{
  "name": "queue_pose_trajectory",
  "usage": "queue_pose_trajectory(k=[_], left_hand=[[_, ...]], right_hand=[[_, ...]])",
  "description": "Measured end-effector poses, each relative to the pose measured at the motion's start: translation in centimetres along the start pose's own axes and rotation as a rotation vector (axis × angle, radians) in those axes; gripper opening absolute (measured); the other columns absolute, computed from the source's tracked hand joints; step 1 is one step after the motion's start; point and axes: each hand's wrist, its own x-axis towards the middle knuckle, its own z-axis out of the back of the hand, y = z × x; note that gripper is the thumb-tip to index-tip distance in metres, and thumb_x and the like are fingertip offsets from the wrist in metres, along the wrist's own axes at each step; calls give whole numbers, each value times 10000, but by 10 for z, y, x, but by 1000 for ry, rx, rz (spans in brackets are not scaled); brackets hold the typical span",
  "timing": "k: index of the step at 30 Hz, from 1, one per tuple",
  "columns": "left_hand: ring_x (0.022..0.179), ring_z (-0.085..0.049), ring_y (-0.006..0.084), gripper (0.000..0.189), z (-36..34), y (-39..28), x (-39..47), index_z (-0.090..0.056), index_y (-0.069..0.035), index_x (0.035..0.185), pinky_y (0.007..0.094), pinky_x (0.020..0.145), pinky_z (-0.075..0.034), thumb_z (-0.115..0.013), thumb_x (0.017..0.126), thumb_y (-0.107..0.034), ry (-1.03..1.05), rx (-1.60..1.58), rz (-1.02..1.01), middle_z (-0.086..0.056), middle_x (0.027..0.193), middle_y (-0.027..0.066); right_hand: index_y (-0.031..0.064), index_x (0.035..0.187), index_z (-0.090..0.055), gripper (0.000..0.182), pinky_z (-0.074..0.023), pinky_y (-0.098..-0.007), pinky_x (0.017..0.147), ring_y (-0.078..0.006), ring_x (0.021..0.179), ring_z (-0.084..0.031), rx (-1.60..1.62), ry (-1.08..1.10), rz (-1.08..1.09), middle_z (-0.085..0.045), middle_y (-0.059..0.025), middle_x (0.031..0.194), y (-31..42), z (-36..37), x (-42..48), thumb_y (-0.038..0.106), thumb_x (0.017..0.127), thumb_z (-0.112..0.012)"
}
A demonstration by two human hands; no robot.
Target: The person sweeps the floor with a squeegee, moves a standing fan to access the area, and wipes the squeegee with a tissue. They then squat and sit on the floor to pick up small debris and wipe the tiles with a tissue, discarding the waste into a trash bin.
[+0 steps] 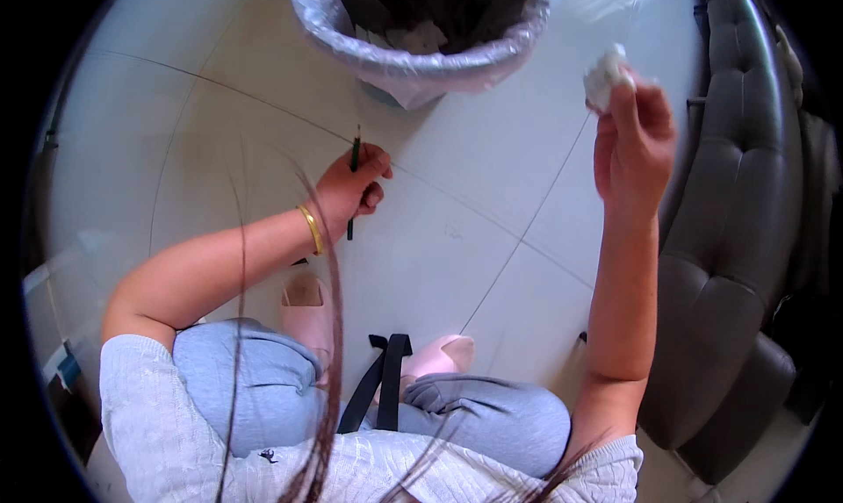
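Observation:
My left hand (355,184) grips a dark green pencil (355,153) between thumb and fingers, its sharpened tip pointing away from me. Out to the right, my raised right hand (635,134) pinches a crumpled white wad (604,81) that looks like tissue. Motion blurs this hand slightly. Ahead of both hands stands a waste bin (398,97) lined with a translucent plastic bag (421,65). Some crumpled pale scraps (421,39) lie inside it. The wad is to the right of the bin's rim, apart from it.
A dark tufted leather sofa (724,239) runs along the right side. Pale floor tiles (454,193) spread below my hands. My feet in pink slippers (438,358) are near, with black straps (388,384) hanging between my knees. Strands of hair cross the view.

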Motion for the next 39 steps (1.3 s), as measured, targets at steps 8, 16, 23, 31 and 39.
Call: queue_pose_trajectory(k=[8,16,23,31,39], left_hand=[[527,-391,66,201,-3,-4,-9,-444,-93,920,214,440,-295,-562,885,-253,58,-87,-22,-493,834,9],[520,-381,69,196,2,-10,-9,-439,-86,910,219,445,-292,-545,893,-250,73,-106,-36,-493,840,15],[530,-382,65,183,4,-8,-7,-438,-90,907,217,441,-285,-535,899,-245,68,-101,-9,-491,842,13],[536,-392,61,158,7,-7,-6,-443,-91,920,211,444,-292,-525,901,-225,67,-93,-13,-496,849,11],[549,-401,58,163,6,-6,-4,-450,-96,919,203,448,-296,-540,894,-229,52,-90,0,-497,844,9]], right_hand=[[107,810,-713,102,-480,-282,711,-189,795,-609,-1216,146,267,-657,-1,942,-33,-71,104,191,757,-691],[130,774,-705,91,-477,-321,734,-229,786,-607,-1419,362,243,-642,-4,824,-35,-83,118,204,725,-686],[132,793,-700,74,-488,-321,700,-226,777,-614,-1465,329,211,-633,3,845,-33,-82,115,172,735,-677],[137,807,-700,68,-491,-316,688,-232,788,-616,-1478,399,150,-631,6,888,-33,-74,106,157,754,-663],[126,841,-669,93,-477,-338,733,-206,855,-617,-1453,350,169,-646,-2,923,-35,-71,110,201,815,-620]])
